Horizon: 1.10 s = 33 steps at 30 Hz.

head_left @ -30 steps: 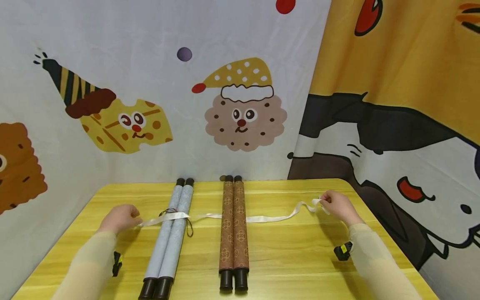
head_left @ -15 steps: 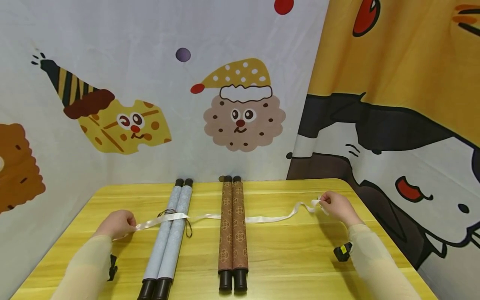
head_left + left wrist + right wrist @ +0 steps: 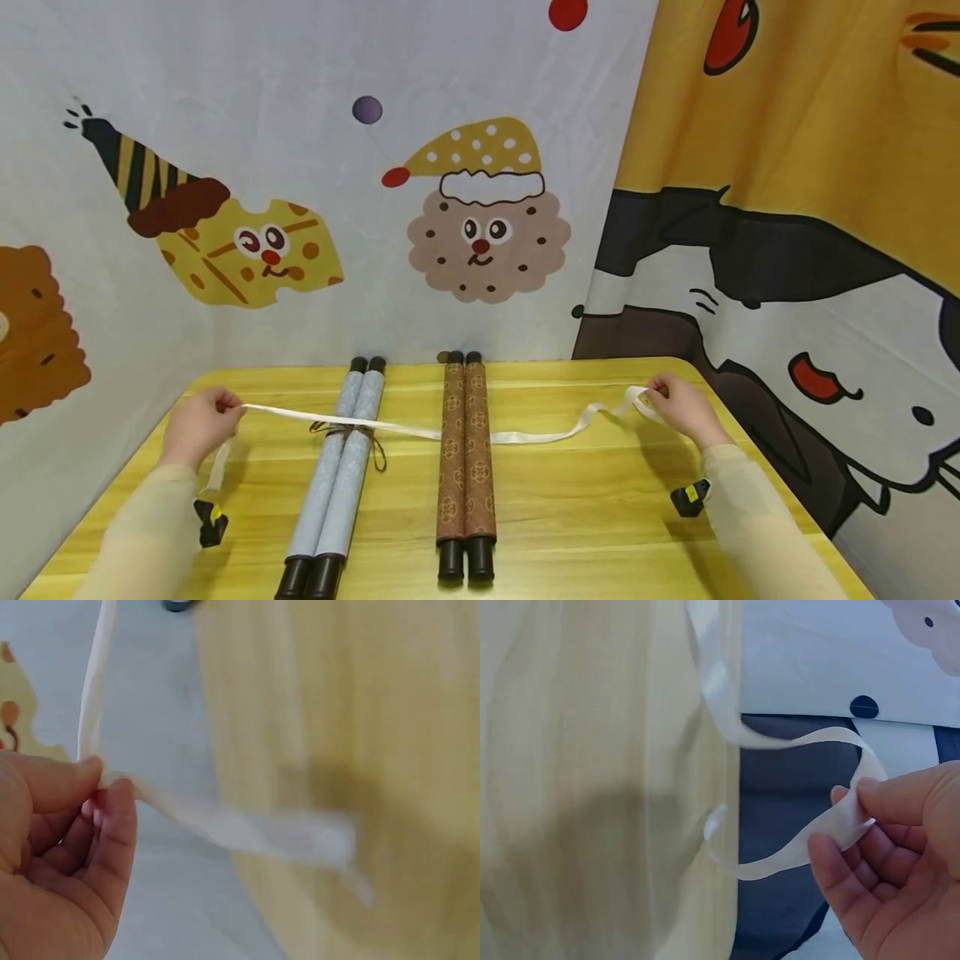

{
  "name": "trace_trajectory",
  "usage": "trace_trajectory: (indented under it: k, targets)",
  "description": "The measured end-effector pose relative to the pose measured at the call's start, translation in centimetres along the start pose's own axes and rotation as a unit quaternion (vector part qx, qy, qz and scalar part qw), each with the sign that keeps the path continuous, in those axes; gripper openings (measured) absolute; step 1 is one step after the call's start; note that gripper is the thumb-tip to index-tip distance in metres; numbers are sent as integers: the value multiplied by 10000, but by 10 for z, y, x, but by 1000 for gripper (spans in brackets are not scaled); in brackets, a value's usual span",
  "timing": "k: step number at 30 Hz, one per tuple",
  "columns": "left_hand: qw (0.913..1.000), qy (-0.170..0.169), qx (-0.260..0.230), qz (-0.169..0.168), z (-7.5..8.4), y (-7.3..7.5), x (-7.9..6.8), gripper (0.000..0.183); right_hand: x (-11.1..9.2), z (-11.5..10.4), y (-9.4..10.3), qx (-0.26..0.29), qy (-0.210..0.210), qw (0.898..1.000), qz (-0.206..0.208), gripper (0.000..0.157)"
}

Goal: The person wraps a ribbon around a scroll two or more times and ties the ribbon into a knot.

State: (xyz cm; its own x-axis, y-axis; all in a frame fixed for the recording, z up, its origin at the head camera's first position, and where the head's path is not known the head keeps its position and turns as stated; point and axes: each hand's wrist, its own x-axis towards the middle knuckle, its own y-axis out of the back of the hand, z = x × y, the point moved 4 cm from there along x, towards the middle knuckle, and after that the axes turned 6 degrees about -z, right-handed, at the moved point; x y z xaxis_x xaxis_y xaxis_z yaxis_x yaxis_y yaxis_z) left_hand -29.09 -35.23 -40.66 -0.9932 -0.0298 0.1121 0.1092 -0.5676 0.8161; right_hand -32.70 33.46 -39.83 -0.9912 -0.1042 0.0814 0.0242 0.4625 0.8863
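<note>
A long white ribbon runs sideways between my hands, passing under the brown patterned scroll and over the pale blue scroll. My left hand pinches it near the left end, raised above the table. In the left wrist view the ribbon's loose tail hangs off past the thumb and fingertip, blurred. My right hand pinches the other end between thumb and fingers. The right wrist view shows a short curled tail beyond that grip. Dark cord ties the blue scroll.
Both scrolls lie lengthwise on the yellow wood-grain table, their dark end knobs toward me and toward the back. A cartoon-printed cloth hangs right behind the table's far edge, with another printed curtain on the right.
My left hand has risen and moved left, drawing the ribbon's left part up straight off the blue scroll, with its tail hanging. My right hand has barely moved.
</note>
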Motion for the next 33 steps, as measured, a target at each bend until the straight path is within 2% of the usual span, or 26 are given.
trace_trajectory:
  k: [5,9,13,16,24,33]
  targets:
    - [9964,13,-142,836,13,22,2,18,-1,-6,13,-56,263,9981,552,12]
    - [9912,371,-451,1188,17,38,1,24,-3,-11,24,1,347,9951,927,11]
    - [9839,801,-1018,1232,16,51,-4,33,-6,-14,33,133,316,9926,1162,11]
    - [9795,984,-1232,1254,15,57,-8,35,-6,-13,35,172,305,9923,1186,11]
    - [9795,1137,-1043,1291,10,64,-15,35,-5,-13,32,213,332,9926,1152,10]
    - [9774,1243,-1003,1386,13,67,-15,34,-7,-13,32,236,296,9929,1129,11]
